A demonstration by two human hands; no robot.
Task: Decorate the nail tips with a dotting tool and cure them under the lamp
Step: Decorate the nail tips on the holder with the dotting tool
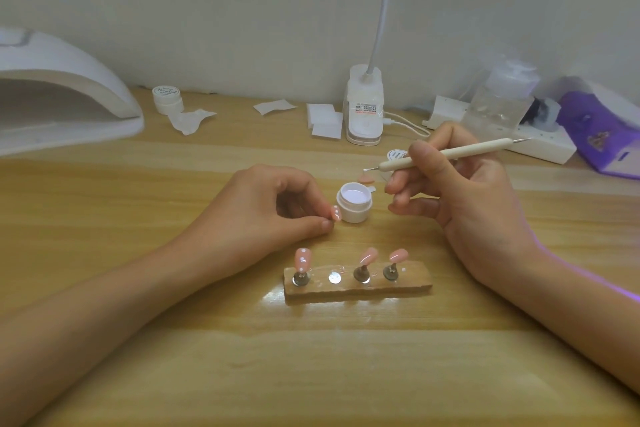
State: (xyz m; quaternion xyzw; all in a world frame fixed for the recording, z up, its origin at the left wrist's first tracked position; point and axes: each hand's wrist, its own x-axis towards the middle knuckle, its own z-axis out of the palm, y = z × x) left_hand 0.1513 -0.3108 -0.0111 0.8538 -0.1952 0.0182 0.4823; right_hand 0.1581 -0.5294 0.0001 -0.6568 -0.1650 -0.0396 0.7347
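Nail tip [303, 258] glossy pink, white-dotted

nail tips [303, 258]: pink, white dots | jar [354, 202]: white | lamp [52, 94]: white

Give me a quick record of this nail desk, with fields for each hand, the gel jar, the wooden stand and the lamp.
left hand: pinches a pink nail tip with white dots, beside the jar
right hand: holds the dotting tool, white blob on its point
jar: open, white gel inside
stand: leftmost tip dotted; second spot bare; third tip and fourth tip plain
lamp: far left on the table, apart from both hands
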